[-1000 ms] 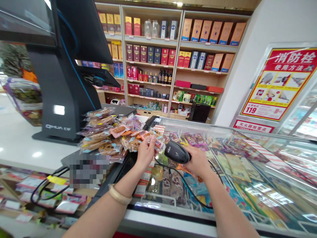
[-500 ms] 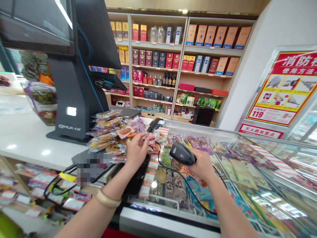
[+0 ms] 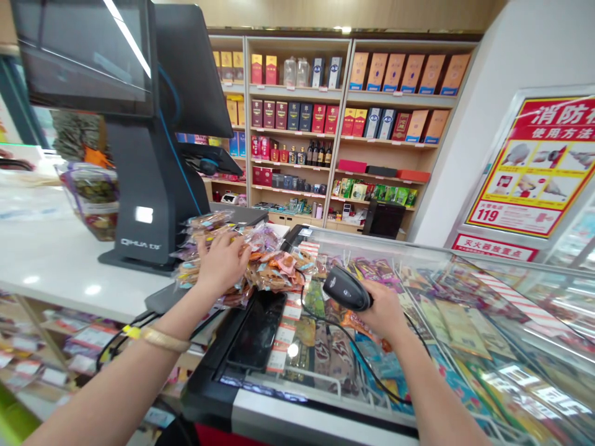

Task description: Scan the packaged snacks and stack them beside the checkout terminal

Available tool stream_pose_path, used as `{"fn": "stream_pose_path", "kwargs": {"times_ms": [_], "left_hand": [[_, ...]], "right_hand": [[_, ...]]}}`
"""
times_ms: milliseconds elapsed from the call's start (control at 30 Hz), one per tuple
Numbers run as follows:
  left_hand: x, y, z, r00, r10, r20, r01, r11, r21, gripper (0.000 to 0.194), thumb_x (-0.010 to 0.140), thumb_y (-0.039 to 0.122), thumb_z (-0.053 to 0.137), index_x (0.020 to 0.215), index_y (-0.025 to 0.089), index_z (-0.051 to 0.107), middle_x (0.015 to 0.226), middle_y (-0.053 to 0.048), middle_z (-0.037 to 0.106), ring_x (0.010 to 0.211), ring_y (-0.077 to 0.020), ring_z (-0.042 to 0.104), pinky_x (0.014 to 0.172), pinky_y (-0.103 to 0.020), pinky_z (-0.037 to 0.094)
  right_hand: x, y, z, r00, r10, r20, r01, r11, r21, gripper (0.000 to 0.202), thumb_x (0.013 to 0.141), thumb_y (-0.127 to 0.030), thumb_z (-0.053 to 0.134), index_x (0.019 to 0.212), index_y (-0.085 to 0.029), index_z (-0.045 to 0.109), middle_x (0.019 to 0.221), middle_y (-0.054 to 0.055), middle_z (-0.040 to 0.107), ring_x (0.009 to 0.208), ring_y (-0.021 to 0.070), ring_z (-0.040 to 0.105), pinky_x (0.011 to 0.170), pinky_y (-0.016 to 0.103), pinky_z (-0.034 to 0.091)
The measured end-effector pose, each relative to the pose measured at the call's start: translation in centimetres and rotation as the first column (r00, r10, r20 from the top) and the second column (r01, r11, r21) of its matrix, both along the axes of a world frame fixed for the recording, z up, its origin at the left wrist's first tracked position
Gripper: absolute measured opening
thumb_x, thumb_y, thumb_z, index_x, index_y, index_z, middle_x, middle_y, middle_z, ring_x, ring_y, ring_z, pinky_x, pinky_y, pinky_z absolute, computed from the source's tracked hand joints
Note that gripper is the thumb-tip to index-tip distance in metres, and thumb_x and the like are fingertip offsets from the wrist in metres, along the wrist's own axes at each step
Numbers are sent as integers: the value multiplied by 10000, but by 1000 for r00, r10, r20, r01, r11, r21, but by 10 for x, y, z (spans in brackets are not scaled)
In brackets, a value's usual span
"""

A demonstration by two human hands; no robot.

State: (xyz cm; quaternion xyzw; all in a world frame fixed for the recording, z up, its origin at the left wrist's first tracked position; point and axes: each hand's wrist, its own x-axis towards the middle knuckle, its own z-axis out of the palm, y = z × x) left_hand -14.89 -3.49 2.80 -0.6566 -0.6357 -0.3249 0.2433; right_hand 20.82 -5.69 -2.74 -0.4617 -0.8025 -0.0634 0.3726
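Observation:
My right hand (image 3: 383, 310) is wrapped round the grip of a black barcode scanner (image 3: 346, 288), whose head points left above the glass counter. A black cable (image 3: 346, 337) trails over the glass near it. My left hand (image 3: 223, 259) lies over a pile of clear-wrapped snack packets (image 3: 204, 224), its fingers apart and their tips partly hidden among the wrappers. To its right sits another heap of snack packets (image 3: 276, 272) with orange and brown contents. Just below this heap, a black smartphone (image 3: 258, 331) lies flat on the counter.
A black point-of-sale terminal (image 3: 149, 186) stands at the left on the white counter (image 3: 60, 263). A glass-topped freezer (image 3: 390, 244) holding colourful packages fills the right. Shelves of boxes (image 3: 292, 118) line the back, and a red notice (image 3: 534, 161) hangs at the right.
My left hand has moved left from the right-hand heap onto the left pile, its fingers spreading from a pinch. The scanner stays in my right hand. The view has shifted slightly.

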Motion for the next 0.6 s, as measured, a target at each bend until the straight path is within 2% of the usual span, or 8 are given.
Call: {"fn": "stream_pose_path", "kwargs": {"times_ms": [67, 133, 233, 300, 433, 500, 600], "left_hand": [[13, -6, -6, 999, -50, 17, 49, 996, 71, 352, 910, 321, 416, 1123, 181, 659, 1261, -172, 611, 1206, -326, 527, 1086, -585, 233], [34, -11, -12, 986, -164, 39, 161, 985, 58, 350, 898, 305, 443, 1145, 171, 651, 1235, -165, 620, 1183, -311, 545, 1065, -545, 307], [76, -16, -23, 923, -376, 79, 381, 922, -68, 332, 882, 283, 485, 1162, 198, 642, 1218, -128, 629, 1147, -276, 570, 1010, -475, 409], [107, -16, -29, 871, -486, 75, 491, 850, -191, 342, 851, 263, 543, 1177, 214, 634, 1234, -111, 624, 1168, -264, 563, 1022, -449, 417], [157, -4, -41, 870, -484, 89, 473, 774, -421, 331, 852, 278, 565, 1165, 190, 630, 1282, -125, 611, 1203, -286, 552, 1033, -454, 415], [173, 8, -47, 881, -459, 118, 457, 755, -470, 274, 859, 239, 543, 1106, 178, 645, 1239, -132, 640, 1186, -279, 568, 1035, -442, 413], [185, 23, -59, 884, -432, 177, 461, 744, -484, 176, 837, 195, 555, 968, 174, 671, 1068, -139, 701, 1076, -273, 631, 983, -425, 452]], "right_hand": [[3, 1, 1, 999, -29, -15, 29, 999, 36, 233, 703, -272, 635, 917, -219, 709, 882, 60, 743, 800, 230, 685, 702, 297, 491], [7, 3, 2, 997, -64, -41, 67, 995, 73, 265, 714, -350, 664, 937, -215, 712, 882, 70, 745, 788, 236, 688, 695, 302, 497], [13, 5, 4, 989, -124, -82, 134, 983, 129, 307, 739, -406, 653, 968, -211, 713, 877, 83, 746, 783, 241, 690, 676, 301, 499], [15, 6, 4, 982, -161, -94, 175, 971, 165, 293, 752, -405, 631, 954, -208, 713, 869, 90, 745, 776, 242, 690, 669, 301, 497], [16, 7, 2, 979, -192, -64, 201, 962, 183, 245, 739, -401, 628, 865, -205, 706, 820, 86, 734, 729, 236, 682, 640, 293, 484], [14, 6, 2, 980, -192, -58, 199, 965, 170, 244, 733, -401, 636, 861, -204, 703, 789, 79, 726, 709, 233, 676, 627, 290, 476], [12, 5, 3, 984, -162, -78, 173, 972, 160, 247, 735, -363, 622, 904, -202, 702, 849, 84, 737, 749, 235, 683, 659, 295, 485]]}}
